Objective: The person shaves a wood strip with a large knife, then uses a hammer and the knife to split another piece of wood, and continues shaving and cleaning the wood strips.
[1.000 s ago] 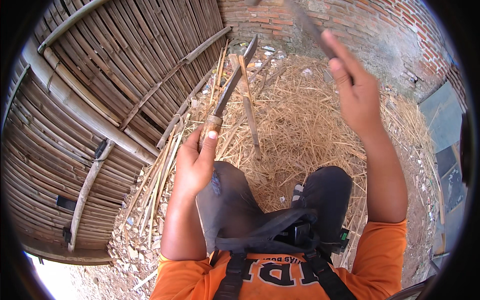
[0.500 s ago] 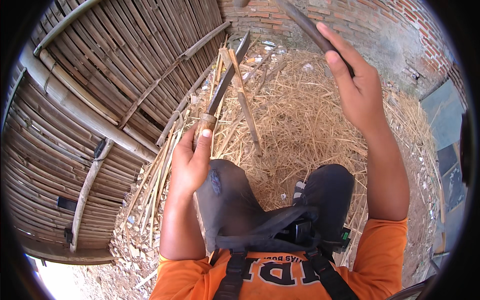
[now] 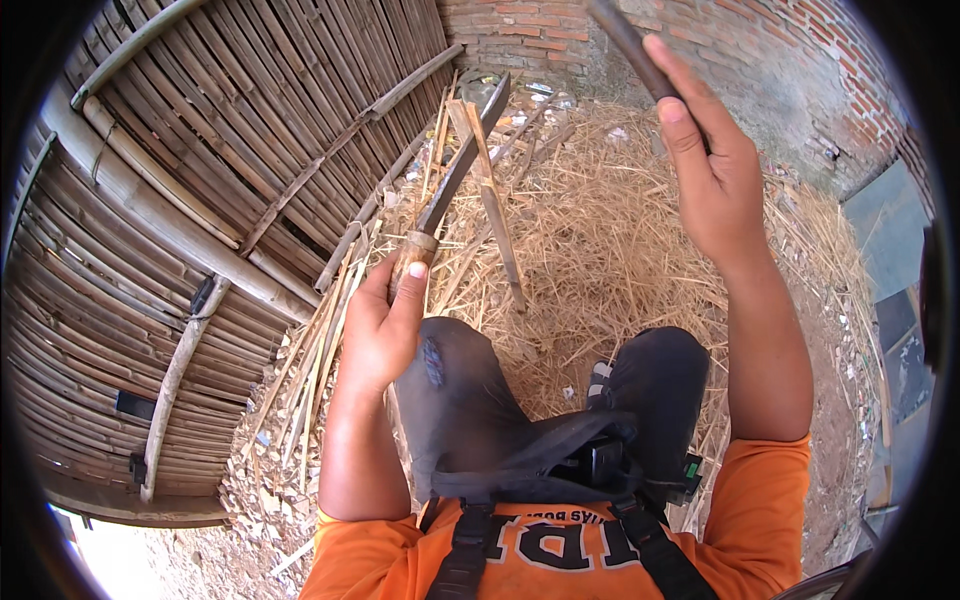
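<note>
My left hand (image 3: 385, 320) is closed round the wooden handle of a machete (image 3: 455, 180), its long dark blade slanting up and away to the right. The blade crosses the top of a split piece of bamboo (image 3: 497, 205), which stands upright in the straw with its two upper parts on either side of the blade. Raised at the upper right, my right hand (image 3: 715, 170) grips the dark handle of what looks like a hammer (image 3: 632, 50). The far end of that tool lies beyond the top edge of the picture.
Loose straw and shavings (image 3: 610, 230) cover the ground ahead of my knees. Long bamboo strips (image 3: 318, 370) lie along the left, beside a bamboo-slat wall (image 3: 290, 110). A brick wall (image 3: 540, 30) closes off the back. Grey panels (image 3: 890, 240) lean at the right.
The hammer has swung to a steeper angle, its grey far end passing out of the picture, and my right hand sits slightly lower. The machete blade has tilted a little to the right.
</note>
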A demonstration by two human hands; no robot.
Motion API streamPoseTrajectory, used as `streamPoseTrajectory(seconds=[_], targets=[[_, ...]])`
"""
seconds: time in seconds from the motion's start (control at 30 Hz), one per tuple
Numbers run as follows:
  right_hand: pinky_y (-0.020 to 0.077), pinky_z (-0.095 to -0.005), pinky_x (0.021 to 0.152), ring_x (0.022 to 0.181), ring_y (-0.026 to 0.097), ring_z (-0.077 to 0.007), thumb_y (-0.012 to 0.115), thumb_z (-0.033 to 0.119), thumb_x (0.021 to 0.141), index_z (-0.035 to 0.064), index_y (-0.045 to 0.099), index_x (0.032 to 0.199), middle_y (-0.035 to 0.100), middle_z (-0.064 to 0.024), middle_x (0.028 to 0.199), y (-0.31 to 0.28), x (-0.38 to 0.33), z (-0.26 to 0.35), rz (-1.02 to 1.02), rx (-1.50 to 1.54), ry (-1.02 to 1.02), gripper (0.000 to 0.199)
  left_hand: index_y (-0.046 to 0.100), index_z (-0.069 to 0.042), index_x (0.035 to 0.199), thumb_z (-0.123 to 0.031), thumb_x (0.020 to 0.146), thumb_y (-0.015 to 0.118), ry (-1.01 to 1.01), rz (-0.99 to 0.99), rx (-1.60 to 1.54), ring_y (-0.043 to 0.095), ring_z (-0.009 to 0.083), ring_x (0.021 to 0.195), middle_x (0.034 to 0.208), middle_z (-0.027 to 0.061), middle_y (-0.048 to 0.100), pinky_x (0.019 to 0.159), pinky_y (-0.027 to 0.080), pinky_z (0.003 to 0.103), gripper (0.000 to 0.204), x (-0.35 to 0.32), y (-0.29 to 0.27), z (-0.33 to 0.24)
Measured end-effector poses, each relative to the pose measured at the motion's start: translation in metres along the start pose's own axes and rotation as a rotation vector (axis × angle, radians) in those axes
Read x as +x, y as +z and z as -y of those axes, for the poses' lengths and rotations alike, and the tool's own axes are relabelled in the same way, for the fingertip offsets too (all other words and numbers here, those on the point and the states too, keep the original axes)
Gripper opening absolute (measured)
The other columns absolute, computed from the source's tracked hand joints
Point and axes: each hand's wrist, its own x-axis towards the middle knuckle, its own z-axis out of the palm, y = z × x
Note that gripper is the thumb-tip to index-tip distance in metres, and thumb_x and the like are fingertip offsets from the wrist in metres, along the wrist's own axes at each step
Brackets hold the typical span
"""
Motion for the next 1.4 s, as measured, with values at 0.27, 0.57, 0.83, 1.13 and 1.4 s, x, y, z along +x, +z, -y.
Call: streamPoseTrajectory(seconds=[0.27, 0.57, 0.83, 1.13, 1.4], targets=[[0.0387, -0.0241, 0.055, 0.055, 0.039, -0.0076, 0.051, 0.028, 0.108, 0.0253, 0.054, 0.148, 0.058, 0.0021, 0.079, 0.009, -0.016, -0.015, 0.428, -0.093, 0.307, 0.041, 0.061, 0.006, 0.132, -0.034, 0.104, 0.060, 0.087, -0.064, 0.097, 0.058, 0.0109, 0.077, 0.079, 0.0034, 0.064, 0.075, 0.049, 0.029, 0.049, 0.005, 0.004, 0.011], [0.0408, -0.0269, 0.057, 0.057, 0.045, -0.0088, 0.050, 0.031, 0.108, 0.0273, 0.055, 0.148, 0.067, 0.0013, 0.085, 0.009, -0.007, -0.040, 0.007, -0.058, -0.137, 0.040, 0.061, 0.006, 0.131, -0.031, 0.103, 0.060, 0.062, -0.028, 0.070, 0.064, 0.0166, 0.089, 0.091, 0.0132, 0.071, 0.085, 0.051, 0.033, 0.046, 0.004, 0.012, 0.011], [0.0404, -0.0274, 0.056, 0.056, 0.043, -0.0072, 0.052, 0.031, 0.107, 0.0276, 0.055, 0.148, 0.065, 0.0025, 0.084, 0.003, -0.015, -0.022, 0.322, -0.098, 0.183, 0.041, 0.060, 0.006, 0.133, -0.034, 0.104, 0.061, -0.039, 0.008, 0.121, 0.060, 0.0120, 0.082, 0.083, 0.0071, 0.068, 0.078, 0.050, 0.030, 0.049, -0.001, 0.016, 0.006], [0.0464, -0.0308, 0.062, 0.058, 0.049, -0.0101, 0.054, 0.029, 0.106, 0.0307, 0.056, 0.147, 0.068, -0.0013, 0.116, 0.008, -0.027, -0.040, 0.418, -0.201, 0.222, 0.041, 0.061, 0.005, 0.132, -0.036, 0.103, 0.060, 0.033, -0.042, 0.166, 0.064, 0.0178, 0.083, 0.084, 0.0123, 0.069, 0.081, 0.051, 0.033, 0.050, 0.006, 0.016, 0.012], [0.0458, -0.0272, 0.063, 0.057, 0.046, -0.0078, 0.054, 0.030, 0.106, 0.0309, 0.057, 0.146, 0.070, -0.0001, 0.130, -0.011, -0.023, -0.026, 0.402, -0.177, 0.371, 0.040, 0.059, 0.008, 0.133, -0.035, 0.103, 0.059, 0.008, -0.059, 0.131, 0.064, 0.0181, 0.089, 0.090, 0.0123, 0.070, 0.085, 0.051, 0.034, 0.052, 0.015, 0.007, 0.032]])
